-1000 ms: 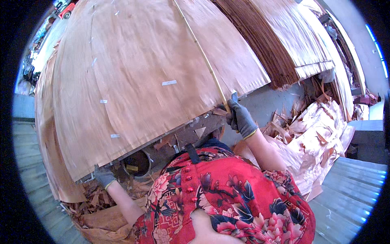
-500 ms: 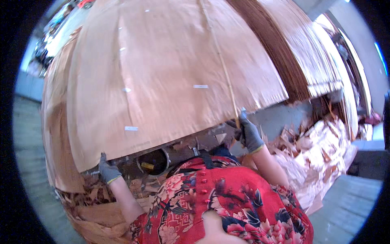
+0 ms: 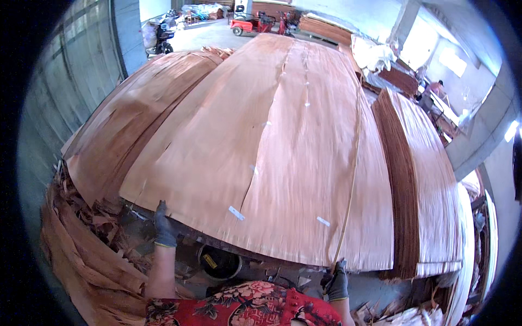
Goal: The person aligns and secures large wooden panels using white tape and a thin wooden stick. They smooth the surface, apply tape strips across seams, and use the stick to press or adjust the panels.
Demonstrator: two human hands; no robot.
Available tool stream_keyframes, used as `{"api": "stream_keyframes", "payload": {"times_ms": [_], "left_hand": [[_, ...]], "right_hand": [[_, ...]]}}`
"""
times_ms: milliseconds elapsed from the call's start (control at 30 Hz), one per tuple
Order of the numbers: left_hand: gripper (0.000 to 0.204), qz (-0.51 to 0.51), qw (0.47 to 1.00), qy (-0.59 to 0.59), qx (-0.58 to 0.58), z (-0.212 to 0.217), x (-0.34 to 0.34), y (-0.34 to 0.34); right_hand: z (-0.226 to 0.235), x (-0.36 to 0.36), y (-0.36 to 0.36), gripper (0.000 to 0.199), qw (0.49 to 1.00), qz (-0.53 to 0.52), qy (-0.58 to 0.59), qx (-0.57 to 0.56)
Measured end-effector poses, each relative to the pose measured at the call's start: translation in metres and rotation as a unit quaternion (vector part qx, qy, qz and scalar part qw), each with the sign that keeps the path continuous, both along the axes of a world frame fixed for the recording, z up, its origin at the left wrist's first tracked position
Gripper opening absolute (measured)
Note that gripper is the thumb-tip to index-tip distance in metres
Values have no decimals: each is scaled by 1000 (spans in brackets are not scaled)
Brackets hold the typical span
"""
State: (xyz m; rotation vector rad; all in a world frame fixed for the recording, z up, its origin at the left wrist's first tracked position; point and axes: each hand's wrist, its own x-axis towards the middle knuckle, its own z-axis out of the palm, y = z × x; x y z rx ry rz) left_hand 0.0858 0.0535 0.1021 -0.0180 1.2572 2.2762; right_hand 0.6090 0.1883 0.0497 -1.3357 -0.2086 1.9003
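Note:
A wide, pale brown wood veneer sheet (image 3: 310, 179) lies over a broad stack in front of me. Small white tape pieces (image 3: 236, 213) are dotted along its seams. My left hand (image 3: 165, 231), in a grey glove, pinches the sheet's near edge toward the left corner; the thumb shows on top and the other fingers are mostly hidden. Close to the right corner, my right hand (image 3: 338, 283), also gloved, is closed around the near end of a long thin stick (image 3: 352, 185). This stick runs lengthwise over the sheet to its far end.
Darker veneer (image 3: 141, 119) lies on the left, and a veneer stack (image 3: 429, 185) stands on the right. Below the near edge sits a round black container (image 3: 220, 263). Scraps (image 3: 109, 231) pile up at the left. A red three-wheeler (image 3: 253, 24) is parked far back.
My view has swung up and leftward, bringing the sheet's far end and the room into sight. Both hands stay at the near edge, the right one still on the stick.

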Motion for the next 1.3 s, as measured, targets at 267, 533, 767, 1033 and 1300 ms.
{"api": "stream_keyframes", "payload": {"times_ms": [267, 533, 767, 1033, 1300], "left_hand": [[31, -38, 988, -52, -141, -102, -14, -12], [36, -48, 992, -58, -97, -136, -2, -13], [35, -2, 982, -118, -146, -132, -18, -12], [48, -51, 987, -39, -145, -118, -9, -19], [46, -37, 956, -42, -287, -124, -22, -7]], "right_hand": [[-22, 37, 30, 8, 996, -49, -64, 34], [-36, 48, 32, 28, 977, -34, -206, 35], [-29, 40, 18, 39, 988, 17, -151, 8], [-33, 37, 16, 22, 997, -17, -67, 20], [-43, 31, 41, 41, 983, -59, -161, 61]]}}
